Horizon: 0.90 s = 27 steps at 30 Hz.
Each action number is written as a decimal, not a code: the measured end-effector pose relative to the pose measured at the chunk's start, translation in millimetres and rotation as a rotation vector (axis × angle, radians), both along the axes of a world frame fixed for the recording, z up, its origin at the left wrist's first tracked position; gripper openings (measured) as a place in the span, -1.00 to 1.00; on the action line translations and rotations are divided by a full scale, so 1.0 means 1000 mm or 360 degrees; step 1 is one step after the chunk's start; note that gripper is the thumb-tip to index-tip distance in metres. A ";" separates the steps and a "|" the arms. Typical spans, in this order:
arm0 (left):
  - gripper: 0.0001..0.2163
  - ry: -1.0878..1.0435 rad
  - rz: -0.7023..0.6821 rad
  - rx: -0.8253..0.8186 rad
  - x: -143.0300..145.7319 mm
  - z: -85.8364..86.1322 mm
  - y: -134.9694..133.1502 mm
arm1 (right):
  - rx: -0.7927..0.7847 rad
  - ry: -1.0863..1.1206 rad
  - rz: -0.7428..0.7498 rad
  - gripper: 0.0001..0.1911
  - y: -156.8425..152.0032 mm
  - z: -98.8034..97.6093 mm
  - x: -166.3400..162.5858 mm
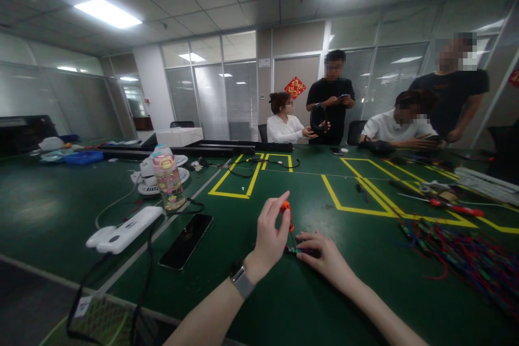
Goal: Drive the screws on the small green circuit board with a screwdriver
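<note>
Head view shows a wide green table [60, 211] running the room's length, marked with yellow tape rectangles [239, 175]; its near edge passes under the person's forearms, so the work sits well inside the surface. Across the far side, four people [330, 97] sit or stand, well apart from the work. A tangle of coloured wires [466, 254] lies to the right, near the right forearm but not touching it. To the left lie a white power strip [125, 230] with a black cable [144, 281], a dark phone [186, 240] face up, and a drink bottle [168, 181] standing upright. Between phone and wires the cloth is bare, giving room on both sides of the hands.

Left hand [270, 235], wearing a wrist watch, is closed in a pinch round the orange handle of a small screwdriver [287, 213], held nearly upright with its shaft pointing down. Right hand [320, 251] lies flat, fingers pressing on a small dark circuit board [298, 250] that rests on the table just below the screwdriver tip.

Judging from this, the work is in mid-course: the tip appears to meet the board, though the part is too small to tell whether a screw is seated. No loose screws or finished pieces can be made out nearby.
</note>
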<state>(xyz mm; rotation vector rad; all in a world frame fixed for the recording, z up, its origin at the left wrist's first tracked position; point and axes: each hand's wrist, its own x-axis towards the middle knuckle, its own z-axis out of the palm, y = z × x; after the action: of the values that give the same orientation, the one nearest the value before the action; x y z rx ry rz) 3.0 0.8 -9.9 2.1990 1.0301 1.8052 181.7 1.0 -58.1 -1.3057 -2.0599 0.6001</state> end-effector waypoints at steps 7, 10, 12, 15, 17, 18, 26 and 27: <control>-0.70 0.0027 -0.0013 -0.0052 0.000 0.002 -0.005 | 0.0029 0.0018 0.0034 -0.82 0.007 -0.011 0.004; -0.66 0.0018 -0.0056 -0.0110 0.000 0.006 -0.009 | 0.0044 0.0027 0.0045 -0.82 0.008 -0.013 0.005; -0.66 0.0008 -0.0068 -0.0131 0.000 0.008 -0.011 | 0.0052 0.0033 0.0048 -0.81 0.008 -0.014 0.005; -0.69 0.0007 -0.0043 -0.0131 0.000 0.010 -0.012 | 0.0050 0.0035 0.0044 -0.81 0.008 -0.013 0.005; -0.72 0.0018 -0.0012 -0.0119 0.000 0.011 -0.013 | 0.0035 0.0029 0.0044 -0.80 0.007 -0.012 0.005; -0.73 0.0023 0.0000 -0.0114 0.000 0.011 -0.013 | 0.0030 0.0027 0.0045 -0.79 0.007 -0.013 0.005; -0.65 0.0013 -0.0088 -0.0111 0.000 0.009 -0.012 | 0.0047 0.0021 0.0044 -0.76 0.008 -0.014 0.006; -0.66 0.0008 -0.0074 -0.0101 0.000 0.008 -0.011 | 0.0040 0.0017 0.0047 -0.76 0.008 -0.014 0.006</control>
<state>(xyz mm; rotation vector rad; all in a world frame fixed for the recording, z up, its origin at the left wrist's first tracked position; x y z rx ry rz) 3.3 -9.8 -1.8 2.1731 1.0138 1.7243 188.0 9.0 -71.7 -1.2575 -2.0744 0.5913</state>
